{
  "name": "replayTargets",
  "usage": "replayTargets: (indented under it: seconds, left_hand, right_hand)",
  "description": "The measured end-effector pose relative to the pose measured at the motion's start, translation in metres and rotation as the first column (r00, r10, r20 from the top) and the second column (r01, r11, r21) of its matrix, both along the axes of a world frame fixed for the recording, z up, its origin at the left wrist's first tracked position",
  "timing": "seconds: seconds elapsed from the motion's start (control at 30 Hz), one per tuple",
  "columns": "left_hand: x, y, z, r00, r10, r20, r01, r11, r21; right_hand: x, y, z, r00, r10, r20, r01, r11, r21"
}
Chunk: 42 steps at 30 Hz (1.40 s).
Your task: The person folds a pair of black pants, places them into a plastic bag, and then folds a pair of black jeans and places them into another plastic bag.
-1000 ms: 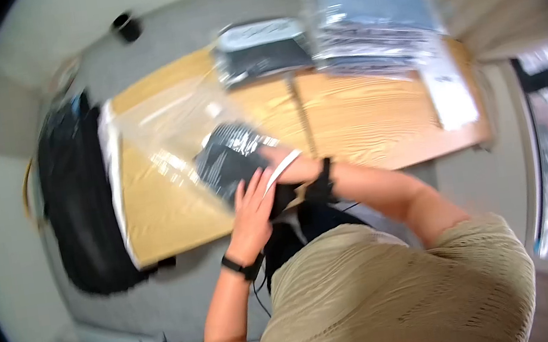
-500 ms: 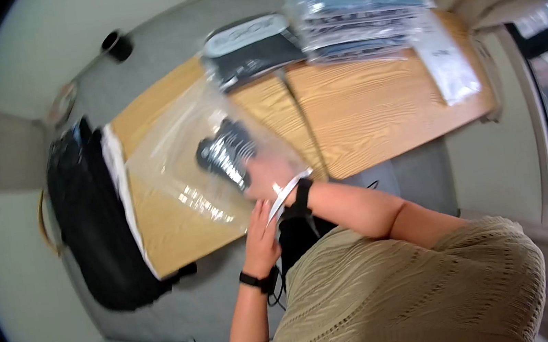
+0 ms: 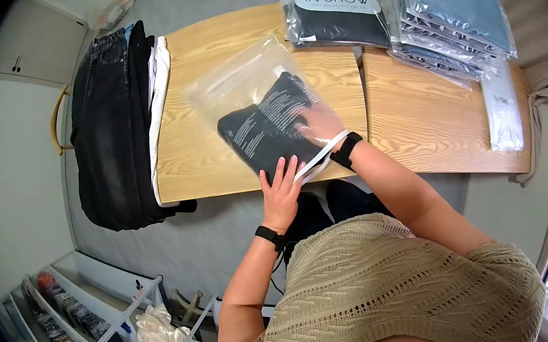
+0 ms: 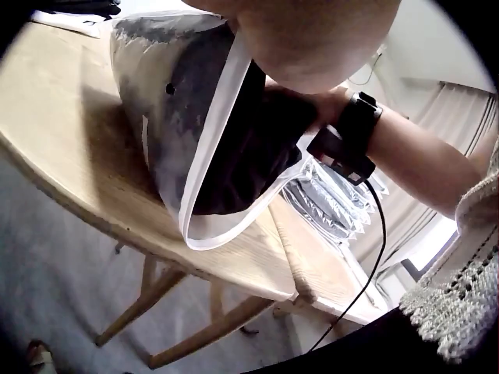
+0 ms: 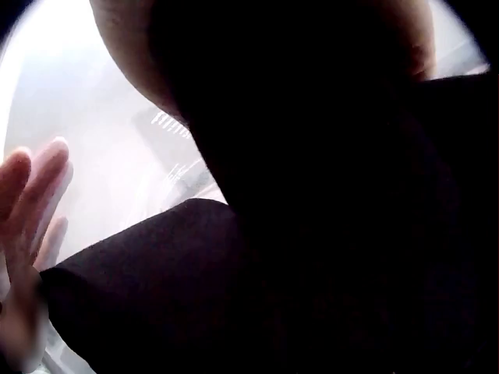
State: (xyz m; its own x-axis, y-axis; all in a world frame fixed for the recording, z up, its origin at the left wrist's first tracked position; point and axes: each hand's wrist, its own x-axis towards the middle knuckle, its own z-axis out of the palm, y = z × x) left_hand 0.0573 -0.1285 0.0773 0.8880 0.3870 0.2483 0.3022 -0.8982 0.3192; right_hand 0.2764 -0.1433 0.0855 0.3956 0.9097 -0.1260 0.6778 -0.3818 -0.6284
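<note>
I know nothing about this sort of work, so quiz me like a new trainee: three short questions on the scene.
1. Which hand reaches into the clear bag: A) left, B) right?
2. True or false: the dark cloth lies wholly outside the bag.
3. Fill the gap: a packet bears a label reading "IN ____".

Key: 1. B, the right hand. 2. False; it shows inside. 3. SHOW.

black garment (image 3: 259, 135), white-edged bag (image 3: 321, 157), tan table (image 3: 191, 119)

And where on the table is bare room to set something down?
Bare: the table between the left clothes pile and the clear bag; also between that bag and the white packet. Crowded: far right corner, under the stacked packages.
</note>
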Motion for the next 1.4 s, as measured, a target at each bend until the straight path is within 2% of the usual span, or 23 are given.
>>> replayTargets:
  seconds: [0.03,0.1,0.23,0.27,0.3,0.37,0.4,0.47,0.5,0.57,0.63,0.7,0.8,0.83,0.9,0.93,0.97,1.03,1.07,1.17,1.23,1.3,1.4]
  left_hand:
    - [-0.002,0.000,-0.002,1.000,0.003,-0.004,-0.003,1.000,-0.002]
    - [-0.005,0.000,-0.006,1.000,0.002,-0.008,-0.001,0.997,0.074]
    - [-0.013,0.000,-0.009,0.999,-0.012,-0.040,0.015,0.998,0.055]
    - [-0.013,-0.001,-0.010,0.998,-0.029,-0.055,0.032,0.998,0.054]
    - [-0.014,-0.002,-0.011,0.997,-0.046,-0.068,0.049,0.997,0.052]
    - [-0.016,-0.002,-0.014,0.997,-0.042,-0.067,0.045,0.998,0.045]
    - [-0.018,-0.001,-0.016,0.996,-0.024,-0.085,0.028,0.999,0.043]
    - [-0.021,0.000,-0.020,0.996,0.000,-0.085,0.003,0.999,0.033]
    - [-0.023,0.000,-0.022,0.996,0.005,-0.084,-0.002,0.999,0.033]
    - [-0.029,0.001,-0.026,0.985,0.023,-0.171,-0.013,0.998,0.057]
    - [-0.035,0.002,-0.032,0.984,0.011,-0.178,-0.007,1.000,0.023]
    - [-0.039,0.001,-0.041,0.983,0.000,-0.183,-0.002,1.000,-0.008]
    - [-0.051,-0.003,-0.052,0.998,0.022,0.063,-0.014,0.993,-0.114]
    - [-0.057,-0.006,-0.054,0.998,0.023,0.055,-0.017,0.993,-0.114]
    - [-0.060,-0.009,-0.049,0.942,0.290,0.167,-0.263,0.950,-0.169]
    - [-0.057,-0.011,-0.038,0.870,0.482,0.107,-0.464,0.873,-0.151]
    - [-0.058,-0.008,-0.040,0.869,0.483,0.107,-0.466,0.872,-0.152]
    - [-0.061,-0.002,-0.046,0.763,0.584,-0.279,-0.646,0.711,-0.278]
    - [-0.063,-0.001,-0.047,0.736,0.587,-0.338,-0.677,0.663,-0.321]
    - [-0.063,0.004,-0.049,0.749,0.560,-0.354,-0.660,0.673,-0.333]
    - [-0.063,0.006,-0.049,0.764,0.552,-0.335,-0.644,0.688,-0.334]
    - [-0.061,0.008,-0.048,0.779,0.541,-0.316,-0.625,0.704,-0.337]
    - [-0.060,0.009,-0.046,0.808,0.491,-0.326,-0.582,0.752,-0.310]
  right_hand:
    - [0.004,-0.003,-0.010,1.000,0.003,-0.004,-0.003,1.000,-0.002]
    - [0.011,-0.007,-0.034,0.981,0.014,0.194,-0.028,0.997,0.068]
    - [0.014,-0.021,-0.061,0.964,-0.061,0.258,0.005,0.977,0.213]
    - [0.014,-0.022,-0.059,0.938,-0.023,0.346,-0.010,0.996,0.094]
    - [0.013,-0.022,-0.058,0.939,-0.020,0.344,-0.012,0.996,0.092]
    - [0.011,-0.021,-0.051,0.928,-0.053,0.368,-0.033,0.974,0.225]
    - [0.005,-0.020,-0.047,0.928,-0.054,0.369,-0.033,0.974,0.226]
    - [-0.014,-0.021,-0.039,0.645,0.153,0.748,-0.130,0.987,-0.089]
    - [-0.029,-0.025,-0.031,0.622,0.144,0.770,-0.178,0.983,-0.040]
    - [-0.057,-0.033,-0.007,0.772,0.400,0.494,-0.316,0.916,-0.248]
    - [-0.078,-0.050,-0.035,0.848,0.377,0.372,-0.431,0.900,0.070]
    - [-0.080,-0.047,-0.042,0.813,0.394,0.428,-0.449,0.893,0.031]
    - [-0.076,-0.035,-0.068,0.808,0.428,0.406,-0.394,0.904,-0.169]
    - [-0.077,-0.038,-0.083,0.812,0.410,0.416,-0.405,0.908,-0.104]
    - [-0.080,-0.032,-0.091,0.765,0.489,0.419,-0.429,0.872,-0.233]
    - [-0.081,-0.033,-0.093,0.756,0.505,0.416,-0.444,0.863,-0.242]
    - [-0.082,-0.034,-0.093,0.780,0.479,0.402,-0.441,0.877,-0.190]
    - [-0.081,-0.034,-0.099,0.732,0.487,0.477,-0.458,0.870,-0.185]
    - [-0.081,-0.034,-0.100,0.729,0.492,0.475,-0.463,0.866,-0.188]
    - [-0.078,-0.024,-0.096,0.665,0.493,0.562,-0.472,0.860,-0.195]
    - [-0.077,-0.016,-0.086,0.759,0.490,0.429,-0.461,0.869,-0.178]
    - [-0.075,-0.004,-0.091,0.753,0.513,0.411,-0.466,0.858,-0.218]
    - [-0.068,0.011,-0.097,0.681,0.498,0.537,-0.504,0.851,-0.149]
